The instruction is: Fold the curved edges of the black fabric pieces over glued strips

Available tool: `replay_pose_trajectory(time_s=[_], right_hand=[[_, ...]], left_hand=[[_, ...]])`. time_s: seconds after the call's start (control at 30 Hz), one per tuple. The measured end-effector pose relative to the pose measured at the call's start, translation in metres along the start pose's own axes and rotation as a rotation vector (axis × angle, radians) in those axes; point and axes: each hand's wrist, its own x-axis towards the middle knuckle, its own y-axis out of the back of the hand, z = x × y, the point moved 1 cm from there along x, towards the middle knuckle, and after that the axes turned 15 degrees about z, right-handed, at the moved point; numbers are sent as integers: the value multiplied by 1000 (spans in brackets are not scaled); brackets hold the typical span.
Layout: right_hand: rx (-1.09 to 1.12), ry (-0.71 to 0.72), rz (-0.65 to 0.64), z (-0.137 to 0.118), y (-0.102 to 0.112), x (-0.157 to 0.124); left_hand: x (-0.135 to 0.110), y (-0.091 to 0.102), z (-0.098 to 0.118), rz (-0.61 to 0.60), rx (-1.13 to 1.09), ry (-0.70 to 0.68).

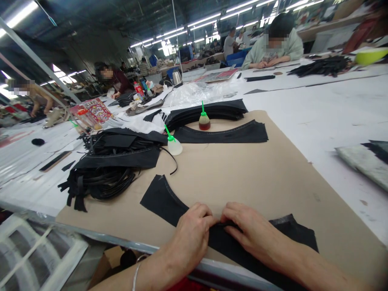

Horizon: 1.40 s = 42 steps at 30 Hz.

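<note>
A curved black fabric panel [165,200] lies across the brown sheet near the table's front edge, its inner edge curving away from me. My left hand [195,226] is closed in a pinch on the panel's curved edge, around its middle. Right beside it, my right hand [239,224] pinches the same edge between thumb and fingers. Both wrists come in from the front, and the forearms cover part of the panel. Fingertips of the two hands nearly meet.
Behind the panel stand two green-tipped squeeze bottles, one whitish [175,146], one with reddish-brown liquid [204,122]. A stack of black panels [209,111] lies at the back of the brown sheet [242,169]. Black strips [103,182] are heaped left. Co-workers sit across the table.
</note>
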Motion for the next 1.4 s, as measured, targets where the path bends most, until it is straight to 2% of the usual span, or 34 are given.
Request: replay_pose_trajectory(time_s=[0.27, 0.43, 0.6, 0.73, 0.93, 1.13, 1.27, 1.4], right_hand=[[-62, 244, 12, 9, 3, -12], [-118, 325, 35, 11, 9, -16], [-141, 318, 17, 14, 14, -20], [-106, 242, 12, 16, 22, -21], [-100, 180, 11, 18, 29, -19], [-104, 176, 13, 20, 30, -20], [-115, 213, 17, 21, 33, -25], [-187, 279, 23, 22, 36, -30]], left_hand=[[-25, -11, -9, 50, 56, -177], [-28, -10, -6, 88, 106, -251], [-26, -10, -2, 50, 144, -228], [-24, -10, 1, 59, 156, -205], [-7, -17, 15, 131, 69, -48], [7, -30, 27, 21, -60, 19], [4, -29, 29, 11, -35, -17], [-4, -32, 29, 33, 68, -148]])
